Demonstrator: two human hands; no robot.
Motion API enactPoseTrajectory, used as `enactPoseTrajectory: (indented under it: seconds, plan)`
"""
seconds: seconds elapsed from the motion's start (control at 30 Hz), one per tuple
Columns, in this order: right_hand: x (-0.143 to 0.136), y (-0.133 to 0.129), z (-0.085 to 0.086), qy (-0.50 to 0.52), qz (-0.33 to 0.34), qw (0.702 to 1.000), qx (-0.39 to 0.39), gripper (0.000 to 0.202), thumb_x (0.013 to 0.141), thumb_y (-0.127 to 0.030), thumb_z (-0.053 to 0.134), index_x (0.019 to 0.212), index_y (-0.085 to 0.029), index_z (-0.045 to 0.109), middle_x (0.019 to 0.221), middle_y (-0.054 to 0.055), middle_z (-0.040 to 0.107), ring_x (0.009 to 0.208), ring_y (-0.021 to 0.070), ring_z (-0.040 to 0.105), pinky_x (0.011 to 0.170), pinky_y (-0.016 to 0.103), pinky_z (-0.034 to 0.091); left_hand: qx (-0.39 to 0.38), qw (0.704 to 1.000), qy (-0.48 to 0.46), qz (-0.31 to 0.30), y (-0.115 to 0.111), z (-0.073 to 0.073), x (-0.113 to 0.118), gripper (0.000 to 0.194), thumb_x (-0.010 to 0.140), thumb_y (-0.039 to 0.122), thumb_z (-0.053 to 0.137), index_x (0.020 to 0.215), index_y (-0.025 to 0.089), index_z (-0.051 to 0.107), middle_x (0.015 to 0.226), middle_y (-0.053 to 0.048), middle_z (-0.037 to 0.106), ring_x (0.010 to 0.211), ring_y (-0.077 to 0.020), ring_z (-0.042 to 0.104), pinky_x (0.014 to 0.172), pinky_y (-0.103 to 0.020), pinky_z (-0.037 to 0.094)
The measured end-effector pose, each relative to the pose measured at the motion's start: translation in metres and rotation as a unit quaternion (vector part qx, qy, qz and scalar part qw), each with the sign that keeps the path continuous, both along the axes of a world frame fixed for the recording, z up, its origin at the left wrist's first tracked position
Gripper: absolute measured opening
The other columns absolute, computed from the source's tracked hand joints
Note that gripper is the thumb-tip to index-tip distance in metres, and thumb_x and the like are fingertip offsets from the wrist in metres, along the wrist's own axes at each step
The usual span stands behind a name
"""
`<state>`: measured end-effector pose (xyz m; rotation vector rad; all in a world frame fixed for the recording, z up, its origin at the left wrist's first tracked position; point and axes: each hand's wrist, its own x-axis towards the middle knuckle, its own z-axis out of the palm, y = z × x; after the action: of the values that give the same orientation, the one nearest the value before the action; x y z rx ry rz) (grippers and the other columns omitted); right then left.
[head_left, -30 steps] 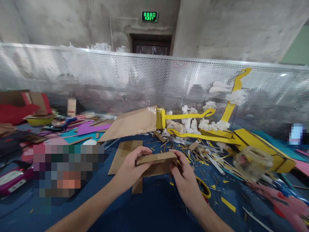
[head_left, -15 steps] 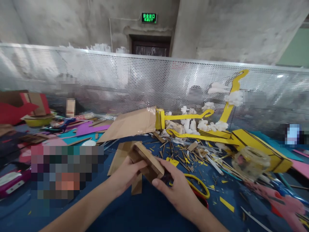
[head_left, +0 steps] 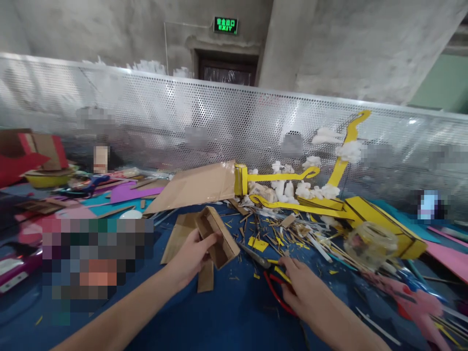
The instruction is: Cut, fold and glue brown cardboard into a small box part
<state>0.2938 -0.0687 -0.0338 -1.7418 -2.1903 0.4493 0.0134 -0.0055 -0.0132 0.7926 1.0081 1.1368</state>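
My left hand [head_left: 195, 256] is closed on a small open cardboard box [head_left: 223, 241], thumb inside and fingers beneath. The box is held tilted, its hollow side facing me, above the blue tabletop. To the right, my right hand [head_left: 300, 282] has its fingers closed on the yellow handle of a pair of scissors [head_left: 276, 287] with yellow and red grips. The scissors lie low on the table, blades pointing away to the left; the hand hides part of the handles. Flat cardboard pieces [head_left: 179, 236] lie under and behind the box.
Cardboard and yellow scraps [head_left: 259, 243] litter the table beyond the scissors. A pink glue gun [head_left: 413, 297] and a clear jar [head_left: 371, 243] stand at right. Behind are a large cardboard panel [head_left: 197, 185], yellow cardboard shapes [head_left: 383, 224] with white fluff, and a perforated metal barrier [head_left: 226, 122].
My right hand has let go of the cardboard box and moved right onto the scissors. The left hand still holds the box, turned so its hollow inside shows more.
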Motion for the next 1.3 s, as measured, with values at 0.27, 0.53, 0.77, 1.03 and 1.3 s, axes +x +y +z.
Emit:
enactPoseTrajectory:
  seconds: [0.27,0.53,0.77,1.03,1.3]
  plan:
    - [-0.001,0.005,0.012,0.046,-0.009,0.999,-0.002,0.02,0.079,-0.007,0.055,0.093,-0.02,0.059,0.097,0.008,0.066,0.09,0.026,0.065,0.08,0.036,0.046,-0.053,0.977,-0.001,-0.205,-0.027,0.015,0.001,0.06,0.064,0.039,0.096,0.115,0.017,0.071,0.123,-0.015,0.077,0.114,-0.032,0.071,0.091,-0.038,0.055]
    - [-0.057,0.022,0.03,0.451,0.034,0.891,-0.049,0.033,0.093,-0.053,0.064,0.097,-0.021,0.059,0.088,0.003,0.067,0.081,0.0208,0.065,0.072,0.03,0.051,-0.016,0.973,-0.026,-0.227,-0.039,0.018,-0.003,0.056,0.064,0.028,0.096,0.114,0.019,0.073,0.108,-0.01,0.08,0.105,-0.0295,0.073,0.092,-0.038,0.053]
    - [-0.082,0.039,0.003,0.441,0.027,0.895,-0.059,0.031,0.097,-0.052,0.056,0.086,-0.023,0.058,0.066,-0.001,0.063,0.056,0.0167,0.056,0.051,0.025,0.045,0.021,0.96,-0.045,-0.276,-0.039,0.009,0.001,0.054,0.065,0.033,0.096,0.112,0.018,0.072,0.108,-0.01,0.079,0.105,-0.029,0.072,0.098,-0.041,0.051]
    - [-0.078,0.036,0.009,0.332,0.03,0.942,0.042,0.021,0.102,-0.032,0.045,0.089,-0.023,0.058,0.077,0.004,0.067,0.067,0.0201,0.061,0.06,0.027,0.046,0.031,0.982,0.062,-0.176,-0.04,-0.002,0.008,0.067,0.065,0.053,0.093,0.119,0.02,0.068,0.119,-0.011,0.076,0.118,-0.0357,0.066,0.098,-0.045,0.052]
    - [-0.053,0.055,-0.001,0.236,-0.016,0.962,0.133,0.02,0.103,-0.032,0.04,0.095,-0.024,0.056,0.085,0.006,0.066,0.076,0.0242,0.062,0.069,0.034,0.047,0.012,0.998,0.013,-0.06,-0.033,0.019,0.007,0.053,0.06,0.047,0.097,0.1,0.021,0.073,0.093,-0.005,0.081,0.088,-0.0253,0.075,0.074,-0.03,0.057]
